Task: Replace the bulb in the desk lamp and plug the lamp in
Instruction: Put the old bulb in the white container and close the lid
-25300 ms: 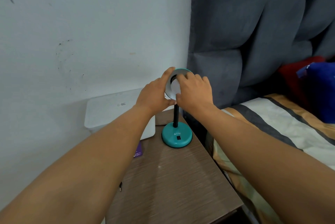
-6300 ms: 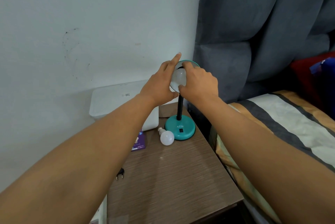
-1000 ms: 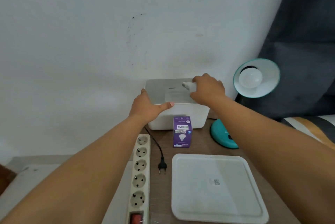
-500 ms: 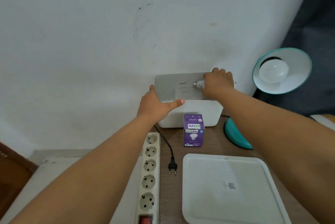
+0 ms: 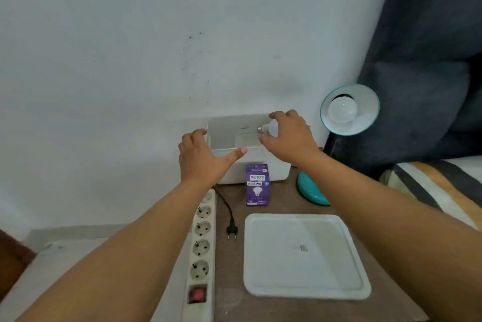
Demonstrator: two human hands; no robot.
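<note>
Two bare hands work at an open white box [image 5: 250, 165] set against the wall at the back of a wooden table [image 5: 273, 308]. Right hand [image 5: 289, 136] pinches a white bulb [image 5: 270, 128] between thumb and fingers, holding it on its side over the box's opening, metal screw base pointing left. Left hand [image 5: 206, 160] rests spread on the box's near left corner, thumb laid along the front rim. Beside the box stands a teal lamp [image 5: 349, 110], its shade tilted toward the camera with a second white bulb seated inside; the teal base sits partly hidden behind the right forearm. A purple bulb carton [image 5: 257, 184] stands upright touching the box's front wall. The lamp's black plug [image 5: 231, 231] lies loose on the table, between a white power strip [image 5: 200, 243] along the left edge and a white lid [image 5: 305, 256] lying flat
</note>
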